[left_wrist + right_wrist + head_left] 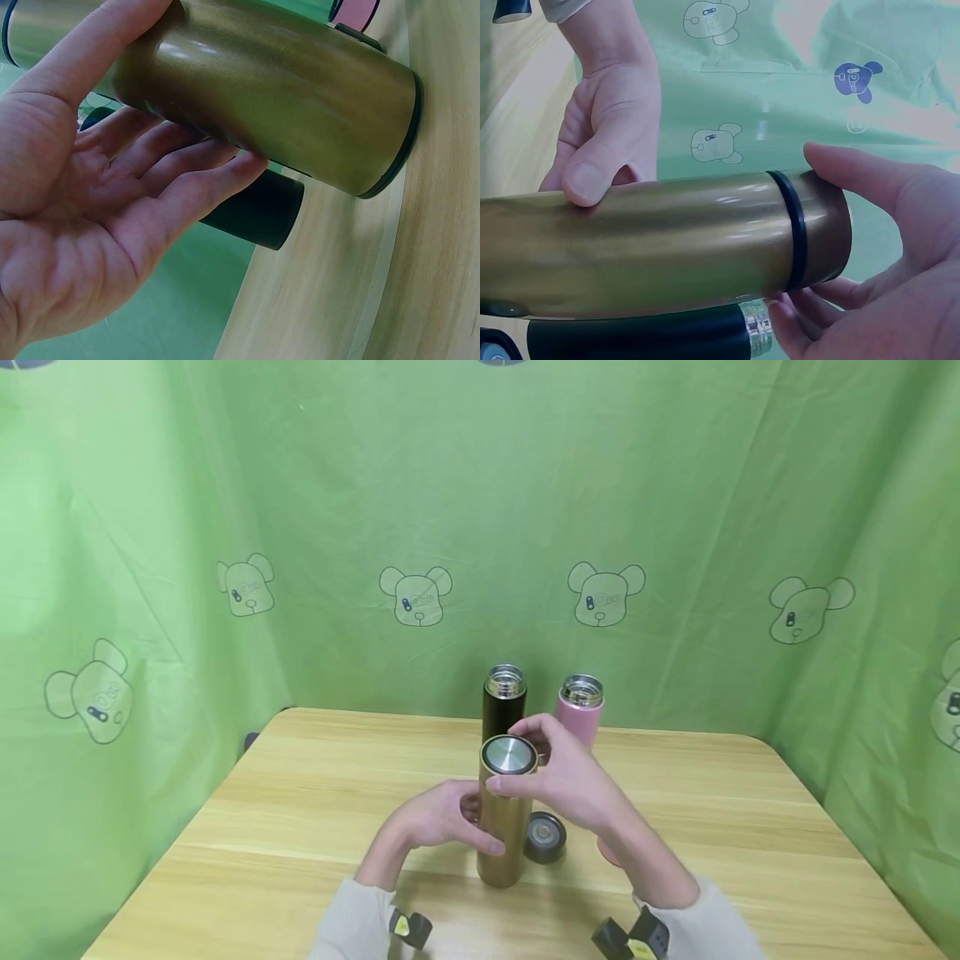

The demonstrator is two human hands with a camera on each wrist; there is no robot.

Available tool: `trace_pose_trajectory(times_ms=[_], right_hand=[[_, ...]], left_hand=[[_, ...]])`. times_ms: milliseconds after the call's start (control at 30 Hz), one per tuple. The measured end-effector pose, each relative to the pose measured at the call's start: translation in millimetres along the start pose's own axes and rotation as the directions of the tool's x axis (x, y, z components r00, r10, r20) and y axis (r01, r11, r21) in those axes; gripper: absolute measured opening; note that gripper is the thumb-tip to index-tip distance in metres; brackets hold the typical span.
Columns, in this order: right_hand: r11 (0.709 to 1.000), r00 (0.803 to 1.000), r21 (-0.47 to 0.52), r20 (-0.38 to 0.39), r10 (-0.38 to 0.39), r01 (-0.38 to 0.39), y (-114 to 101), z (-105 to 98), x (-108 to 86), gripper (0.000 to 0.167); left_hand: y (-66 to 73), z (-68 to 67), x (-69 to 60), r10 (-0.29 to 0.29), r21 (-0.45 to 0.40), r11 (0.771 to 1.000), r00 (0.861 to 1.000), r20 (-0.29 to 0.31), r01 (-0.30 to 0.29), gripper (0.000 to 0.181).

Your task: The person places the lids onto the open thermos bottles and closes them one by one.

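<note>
A gold bottle (pixel 504 827) stands upright on the table, its lid (pixel 509 755) on top with a silver disc. The left hand (pixel 442 817) grips the bottle's body from the left, thumb across the front; in the left wrist view the left hand (pixel 135 172) has its fingers behind the bottle (pixel 285 90). Thumb and fingers of the right hand (pixel 573 777) hold the lid from the right. From the right wrist view, the right hand (pixel 877 262) is round the lid (pixel 826 225), above a black ring.
Behind the gold bottle stand a black bottle (pixel 504 706) and a pink bottle (pixel 579 714), both with bare metal necks. A dark round cap (pixel 545 837) lies right of the gold bottle. A pinkish round thing (pixel 608 852) is partly hidden by the right forearm. Green curtains surround the table (pixel 300 793).
</note>
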State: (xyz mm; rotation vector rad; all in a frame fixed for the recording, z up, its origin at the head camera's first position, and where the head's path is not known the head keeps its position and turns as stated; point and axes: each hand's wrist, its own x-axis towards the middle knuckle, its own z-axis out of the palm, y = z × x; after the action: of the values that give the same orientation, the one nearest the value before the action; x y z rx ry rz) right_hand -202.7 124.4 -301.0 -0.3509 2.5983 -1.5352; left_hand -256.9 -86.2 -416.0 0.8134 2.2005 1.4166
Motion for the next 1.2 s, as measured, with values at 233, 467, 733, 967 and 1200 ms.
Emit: trace_pose_trajectory(times_ms=[233, 467, 733, 967, 1200], right_hand=[[0.989, 0.985, -0.006, 0.096, -0.144, 0.146, 2, -6, 2.1, 0.087], [0.989, 0.983, 0.031, 0.112, -0.149, 0.146, 4, -8, 3.3, 0.068], [0.998, 0.998, 0.028, 0.012, -0.056, 0.056, 3, -3, 0.7, 0.068], [1.0, 0.999, -0.004, -0.044, 0.01, -0.01, 2, 2, 2.1, 0.074], [1.0, 0.999, -0.016, -0.034, 0.012, -0.012, 2, 3, 1.9, 0.078]], left_hand=[[-2.0, 0.0, 1.2, 0.009, -0.013, 1.0, 1.0, 0.0, -0.009, 0.051], [-3.9, -0.3, 2.2, 0.008, -0.029, 1.0, 1.0, 0.008, -0.008, 0.051], [-2.4, -0.4, 0.9, -0.001, -0.008, 1.0, 1.0, 0.001, 0.001, 0.052], [-0.2, -0.2, 0.1, 0.003, -0.01, 1.0, 1.0, 0.005, -0.002, 0.055], [-0.1, -0.2, -0.3, 0.0, 0.001, 1.0, 1.0, -0.001, 0.0, 0.055]])
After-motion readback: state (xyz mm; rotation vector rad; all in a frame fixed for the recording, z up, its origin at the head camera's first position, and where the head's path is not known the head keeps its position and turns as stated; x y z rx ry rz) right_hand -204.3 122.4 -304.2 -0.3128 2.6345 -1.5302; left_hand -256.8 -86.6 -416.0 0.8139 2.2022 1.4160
